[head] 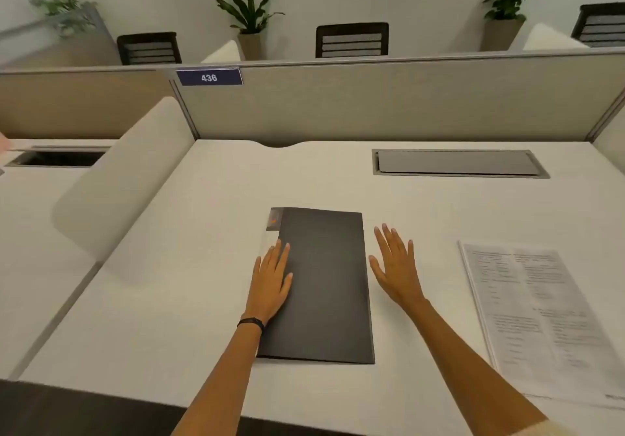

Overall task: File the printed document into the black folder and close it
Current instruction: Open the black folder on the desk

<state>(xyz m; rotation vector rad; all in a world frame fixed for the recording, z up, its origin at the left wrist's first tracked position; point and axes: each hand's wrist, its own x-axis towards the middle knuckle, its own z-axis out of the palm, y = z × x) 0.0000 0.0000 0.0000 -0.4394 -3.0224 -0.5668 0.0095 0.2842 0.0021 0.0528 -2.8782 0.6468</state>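
The black folder point(328, 283) lies closed and flat in the middle of the white desk point(209, 300), its spine along the left with a small label at the top left corner. My left hand point(272, 276) rests flat on the folder's left edge, fingers spread, holding nothing. Just right of the folder, my right hand point(394, 265) is over the desk with fingers apart, off the folder. The printed document point(537, 320), a stapled or stacked set of white pages with text, lies on the desk at the far right.
A grey cable hatch point(456, 163) is set into the desk at the back right. A beige partition point(372, 104) with a "436" tag point(209, 78) closes the back. A padded white side divider point(125, 178) stands on the left.
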